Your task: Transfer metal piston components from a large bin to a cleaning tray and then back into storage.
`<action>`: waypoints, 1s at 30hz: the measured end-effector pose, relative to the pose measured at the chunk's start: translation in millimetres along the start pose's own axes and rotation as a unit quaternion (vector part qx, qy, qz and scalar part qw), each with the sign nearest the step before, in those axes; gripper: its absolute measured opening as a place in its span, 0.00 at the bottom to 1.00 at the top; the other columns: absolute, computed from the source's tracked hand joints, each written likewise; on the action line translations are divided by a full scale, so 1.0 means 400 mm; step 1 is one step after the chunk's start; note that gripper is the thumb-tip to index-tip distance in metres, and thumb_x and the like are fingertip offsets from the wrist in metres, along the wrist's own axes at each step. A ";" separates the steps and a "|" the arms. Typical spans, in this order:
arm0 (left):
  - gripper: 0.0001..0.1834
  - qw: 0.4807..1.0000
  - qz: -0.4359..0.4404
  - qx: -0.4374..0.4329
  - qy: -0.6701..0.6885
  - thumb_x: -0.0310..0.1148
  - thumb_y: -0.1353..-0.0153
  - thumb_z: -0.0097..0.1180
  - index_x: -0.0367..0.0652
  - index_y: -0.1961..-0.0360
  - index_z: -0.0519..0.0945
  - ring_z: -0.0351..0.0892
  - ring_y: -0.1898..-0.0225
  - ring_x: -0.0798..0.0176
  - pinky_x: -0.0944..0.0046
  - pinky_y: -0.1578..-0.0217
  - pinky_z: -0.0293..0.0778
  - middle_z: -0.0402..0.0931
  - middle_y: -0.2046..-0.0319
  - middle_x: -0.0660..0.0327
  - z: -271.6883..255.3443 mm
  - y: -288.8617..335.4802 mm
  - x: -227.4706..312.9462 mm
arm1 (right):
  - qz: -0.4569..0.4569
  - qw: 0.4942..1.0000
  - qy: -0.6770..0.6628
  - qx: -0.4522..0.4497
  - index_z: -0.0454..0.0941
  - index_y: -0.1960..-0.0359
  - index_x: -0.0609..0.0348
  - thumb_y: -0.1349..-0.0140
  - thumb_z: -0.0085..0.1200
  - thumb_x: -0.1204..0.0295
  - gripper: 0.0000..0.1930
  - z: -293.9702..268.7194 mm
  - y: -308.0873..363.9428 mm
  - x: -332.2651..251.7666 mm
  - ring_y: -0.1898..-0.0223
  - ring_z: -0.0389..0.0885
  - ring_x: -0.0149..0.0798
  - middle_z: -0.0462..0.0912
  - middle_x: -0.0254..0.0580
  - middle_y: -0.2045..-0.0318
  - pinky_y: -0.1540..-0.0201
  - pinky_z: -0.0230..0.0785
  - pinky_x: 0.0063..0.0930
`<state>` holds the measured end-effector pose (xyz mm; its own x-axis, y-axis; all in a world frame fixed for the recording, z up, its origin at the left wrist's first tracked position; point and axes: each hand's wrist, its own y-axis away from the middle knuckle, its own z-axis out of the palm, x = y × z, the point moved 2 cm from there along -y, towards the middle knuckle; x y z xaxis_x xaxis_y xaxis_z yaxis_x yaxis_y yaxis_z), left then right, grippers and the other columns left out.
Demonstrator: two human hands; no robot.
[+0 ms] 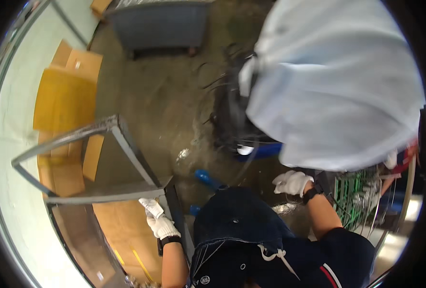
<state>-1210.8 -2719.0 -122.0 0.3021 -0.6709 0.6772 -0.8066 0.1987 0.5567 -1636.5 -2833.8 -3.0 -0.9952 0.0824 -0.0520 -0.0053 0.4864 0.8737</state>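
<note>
My left hand (161,226), in a white knit glove, is closed on a small white packet or folded piece (150,208); its exact kind is not clear. It is over an open-topped grey-framed bin with brown cardboard (126,230) inside. My right hand (292,183), gloved in white too, has its fingers loosely extended toward the left, and I see nothing in them. Just above it hangs a large whitish sheet or bag (337,91), blurred by motion and hiding much of the right side. Whether the right hand touches it is unclear.
A grey wheeled tub (160,29) stands at the far end. Opened cardboard boxes (69,101) lean by the pale wall at left. Black cables or bags (234,105) lie on the dirty floor (160,96). Green crates (352,192) stand at right.
</note>
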 end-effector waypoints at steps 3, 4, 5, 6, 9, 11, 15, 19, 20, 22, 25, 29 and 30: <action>0.13 0.998 -0.005 0.046 0.039 0.40 0.32 0.54 0.45 0.52 0.75 0.67 0.86 0.70 0.70 0.87 0.62 0.76 0.75 0.65 -0.027 -0.025 -0.044 | -0.048 0.986 -0.102 -0.123 0.80 0.43 0.51 0.40 0.58 0.51 0.27 0.046 -0.144 -0.086 0.43 0.80 0.45 0.83 0.43 0.46 0.40 0.71 0.34; 0.13 0.997 -0.014 0.063 0.036 0.40 0.32 0.54 0.45 0.52 0.75 0.67 0.86 0.70 0.70 0.87 0.62 0.76 0.75 0.65 -0.016 -0.017 -0.028 | -0.075 0.989 -0.080 -0.102 0.80 0.44 0.52 0.40 0.58 0.52 0.26 0.084 -0.186 -0.080 0.44 0.81 0.44 0.84 0.44 0.47 0.41 0.71 0.34; 0.17 0.998 -0.042 0.046 0.013 0.44 0.32 0.55 0.45 0.49 0.75 0.66 0.87 0.71 0.70 0.88 0.62 0.76 0.74 0.65 0.010 0.006 0.012 | -0.057 0.993 -0.047 -0.089 0.82 0.46 0.53 0.40 0.59 0.54 0.24 0.184 -0.276 0.004 0.46 0.82 0.44 0.85 0.45 0.49 0.42 0.72 0.35; 0.21 0.996 -0.071 0.047 -0.010 0.47 0.32 0.56 0.44 0.47 0.75 0.65 0.87 0.72 0.71 0.88 0.62 0.76 0.74 0.65 0.006 0.007 0.021 | -0.095 0.983 -0.140 -0.072 0.83 0.48 0.53 0.41 0.61 0.55 0.23 0.176 -0.268 -0.049 0.47 0.82 0.46 0.86 0.46 0.51 0.42 0.72 0.37; 0.19 0.996 -0.056 0.069 0.024 0.47 0.32 0.56 0.44 0.51 0.74 0.63 0.89 0.73 0.71 0.90 0.61 0.74 0.75 0.66 0.000 -0.015 -0.029 | -0.145 0.986 -0.026 -0.080 0.83 0.48 0.53 0.41 0.59 0.55 0.23 0.282 -0.368 0.025 0.48 0.83 0.48 0.85 0.47 0.51 0.43 0.72 0.39; 0.16 0.996 -0.069 0.060 -0.021 0.45 0.31 0.55 0.45 0.54 0.74 0.67 0.85 0.73 0.71 0.87 0.64 0.72 0.76 0.67 0.017 -0.002 0.003 | -0.160 0.984 -0.003 -0.080 0.82 0.47 0.52 0.41 0.58 0.53 0.24 0.340 -0.422 0.090 0.48 0.82 0.49 0.85 0.47 0.51 0.43 0.72 0.39; 0.19 0.993 -0.047 0.033 -0.102 0.50 0.33 0.55 0.46 0.52 0.77 0.80 0.69 0.64 0.61 0.68 0.74 0.80 0.69 0.61 -0.011 -0.026 0.006 | -0.028 0.979 -0.033 -0.201 0.81 0.44 0.50 0.40 0.57 0.52 0.25 0.179 -0.358 -0.090 0.46 0.82 0.48 0.84 0.45 0.49 0.43 0.72 0.37; 0.30 0.953 -0.031 0.083 -0.291 0.59 0.36 0.53 0.45 0.49 0.79 0.83 0.58 0.50 0.50 0.56 0.74 0.83 0.59 0.54 -0.024 -0.076 -0.052 | -0.054 0.979 -0.057 -0.189 0.79 0.42 0.51 0.40 0.58 0.52 0.27 0.145 -0.358 -0.102 0.48 0.83 0.48 0.84 0.47 0.48 0.45 0.74 0.36; 0.33 0.959 -0.019 0.082 -0.269 0.63 0.38 0.51 0.44 0.48 0.79 0.81 0.54 0.47 0.46 0.51 0.71 0.83 0.55 0.52 -0.030 -0.068 -0.055 | -0.055 0.979 -0.058 -0.189 0.79 0.42 0.51 0.40 0.58 0.52 0.27 0.159 -0.362 -0.094 0.48 0.83 0.48 0.84 0.47 0.48 0.45 0.74 0.36; 0.37 0.966 -0.007 0.075 -0.246 0.66 0.39 0.49 0.43 0.46 0.80 0.80 0.49 0.43 0.43 0.47 0.68 0.82 0.52 0.50 -0.021 -0.058 -0.042 | -0.053 0.966 -0.211 -0.141 0.78 0.48 0.69 0.46 0.69 0.63 0.28 0.182 -0.363 -0.071 0.53 0.84 0.45 0.84 0.56 0.54 0.49 0.74 0.34; 0.29 0.980 -0.065 0.051 -0.180 0.44 0.32 0.53 0.33 0.38 0.72 0.72 0.49 0.60 0.62 0.45 0.67 0.76 0.45 0.55 -0.007 -0.048 -0.032 | -0.041 0.963 -0.220 -0.150 0.78 0.48 0.70 0.45 0.68 0.64 0.27 0.173 -0.359 -0.074 0.52 0.83 0.44 0.84 0.55 0.54 0.48 0.74 0.34; 0.33 0.963 0.042 0.081 -0.255 0.61 0.34 0.48 0.41 0.47 0.79 0.80 0.51 0.43 0.45 0.50 0.72 0.82 0.54 0.49 -0.019 -0.057 -0.053 | -0.054 0.959 -0.209 -0.181 0.78 0.47 0.68 0.45 0.68 0.62 0.28 0.211 -0.385 -0.062 0.51 0.84 0.45 0.84 0.55 0.53 0.47 0.74 0.34; 0.32 0.963 0.061 0.080 -0.249 0.61 0.34 0.47 0.41 0.48 0.79 0.80 0.52 0.43 0.46 0.51 0.72 0.83 0.55 0.49 -0.014 -0.057 -0.049 | -0.056 0.963 -0.192 -0.178 0.78 0.47 0.67 0.45 0.67 0.61 0.28 0.206 -0.385 -0.068 0.51 0.84 0.46 0.84 0.56 0.52 0.47 0.74 0.35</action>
<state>-1195.4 -2706.4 -145.3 -0.0491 -0.9169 0.3960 -0.9005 0.2121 0.3795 -1600.5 -2839.2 -176.1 -0.8771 0.3962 -0.2716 -0.2125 0.1870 0.9591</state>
